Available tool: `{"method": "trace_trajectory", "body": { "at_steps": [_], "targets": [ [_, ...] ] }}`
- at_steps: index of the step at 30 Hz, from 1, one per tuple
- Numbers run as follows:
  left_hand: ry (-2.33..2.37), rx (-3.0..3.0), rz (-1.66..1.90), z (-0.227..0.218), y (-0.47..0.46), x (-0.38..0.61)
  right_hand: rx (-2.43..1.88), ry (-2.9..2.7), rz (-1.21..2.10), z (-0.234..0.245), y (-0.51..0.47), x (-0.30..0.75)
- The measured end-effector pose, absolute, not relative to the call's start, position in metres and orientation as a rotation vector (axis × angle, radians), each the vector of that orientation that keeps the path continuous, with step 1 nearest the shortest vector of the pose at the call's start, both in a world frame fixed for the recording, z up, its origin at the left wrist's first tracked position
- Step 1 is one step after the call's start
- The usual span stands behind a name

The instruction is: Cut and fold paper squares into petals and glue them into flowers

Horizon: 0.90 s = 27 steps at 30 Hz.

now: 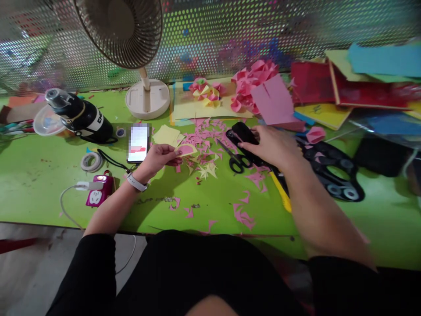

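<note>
Between the thumb and fingers of my left hand (164, 156) is a small yellow paper piece (191, 153) with a pink paper shape lying against it. My right hand (274, 145) is closed around a black tool that looks like a stapler (241, 134); my palm hides part of it. Just left of that hand, black-handled scissors (240, 163) lie among pink paper scraps (210, 134). A stack of yellow paper squares (167, 135) rests behind my left hand. Several yellow offcuts (208, 170) lie in front of the scraps.
A fan (147, 98) stands at the back, with a black bottle (87, 118) to its left. The phone (138, 142), tape roll (91, 161) and pink power adapter (98, 191) are on the left. Folded pink paper (253, 81) and a large black-handled tool (332, 169) occupy the right.
</note>
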<state>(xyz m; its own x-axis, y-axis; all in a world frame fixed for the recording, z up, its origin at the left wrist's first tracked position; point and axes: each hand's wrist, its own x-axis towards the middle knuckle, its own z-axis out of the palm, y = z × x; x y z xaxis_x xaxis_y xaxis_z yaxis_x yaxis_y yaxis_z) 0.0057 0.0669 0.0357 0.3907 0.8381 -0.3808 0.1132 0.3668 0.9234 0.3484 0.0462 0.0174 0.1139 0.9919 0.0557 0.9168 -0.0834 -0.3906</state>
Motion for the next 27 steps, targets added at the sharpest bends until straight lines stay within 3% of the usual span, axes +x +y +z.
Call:
{"method": "trace_trajectory", "body": {
  "at_steps": [4, 9, 13, 17, 27],
  "targets": [
    [1.135, 1.114, 0.633, 0.038, 0.073, 0.001, -2.033, -1.861, 0.359, 0.002, 0.053, 0.355],
    [1.149, 1.111, 0.656, 0.036, 0.082, -0.006, -1.928, -1.941, 0.229, 0.036, 0.036, 0.342],
    [1.182, 1.089, 0.61, 0.034, 0.089, -0.006, -1.641, -2.058, 0.38, 0.051, 0.022, 0.31],
    [1.193, 1.092, 0.58, 0.029, 0.097, -0.004, -1.489, -2.232, 0.568, 0.039, 0.022, 0.276],
    [1.074, 1.115, 0.473, 0.018, 0.096, 0.019, -1.542, -2.333, 0.548, 0.021, 0.028, 0.277]
  ]
}}
